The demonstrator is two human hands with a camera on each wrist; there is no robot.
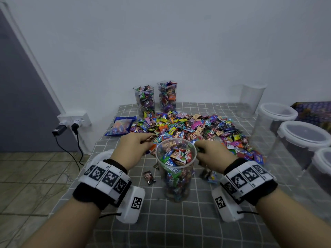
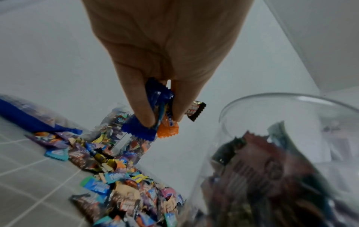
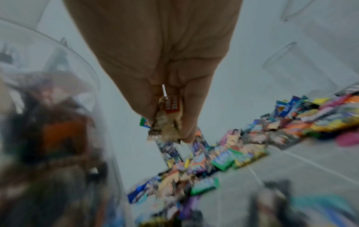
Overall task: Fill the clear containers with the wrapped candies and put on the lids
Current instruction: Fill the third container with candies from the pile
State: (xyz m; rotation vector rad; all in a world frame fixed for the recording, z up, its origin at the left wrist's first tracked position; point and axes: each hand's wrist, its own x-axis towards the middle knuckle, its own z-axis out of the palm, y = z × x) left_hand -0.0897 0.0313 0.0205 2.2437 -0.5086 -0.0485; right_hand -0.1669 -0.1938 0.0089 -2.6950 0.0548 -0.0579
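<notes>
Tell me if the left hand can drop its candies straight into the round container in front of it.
Probably yes. The left hand pinches several wrapped candies right beside the open rim of the round container, which has no lid on. It is already heaped nearly to the brim, so they may slide off.

The head camera looks forward and down across the checked table (image 1: 179, 221) toward the wall. Each wrist camera sits close behind its hand, looking along the fingers from low beside the open container (image 1: 176, 154). All three share that container (image 2: 272, 153) and the candy pile (image 3: 223, 155).
</notes>
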